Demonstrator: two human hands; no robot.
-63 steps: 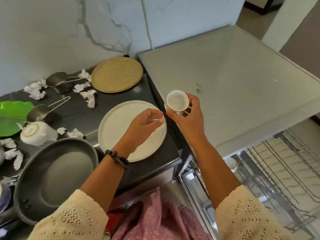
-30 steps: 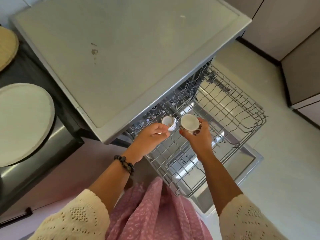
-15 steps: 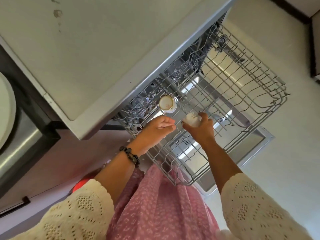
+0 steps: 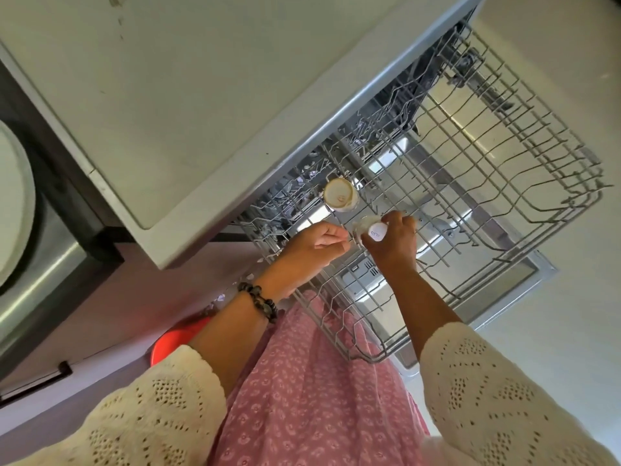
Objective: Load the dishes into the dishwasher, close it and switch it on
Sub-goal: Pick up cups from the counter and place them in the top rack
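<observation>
The dishwasher's upper wire rack (image 4: 524, 169) is pulled out over the open door (image 4: 529, 275). My right hand (image 4: 393, 243) grips a small white cup (image 4: 373, 232) turned bottom-up, low among the rack's wires at its near left part. A second white cup (image 4: 339, 196) sits in the rack just behind it, its mouth facing up toward me. My left hand (image 4: 316, 245) hovers beside the held cup with its fingers curled and its fingertips at a rack wire; I see nothing in it.
The dishwasher's flat grey top (image 4: 201, 95) overhangs the rack's back left. A large cream plate (image 4: 13, 203) lies on the dark counter at the far left. A red object (image 4: 174, 341) sits on the floor by my pink skirt. Pale floor lies to the right.
My right hand carried the cup from the counter down to the rack and turned it from mouth-up to bottom-up. My left hand followed and stays beside it, and my view has dropped over the rack.
</observation>
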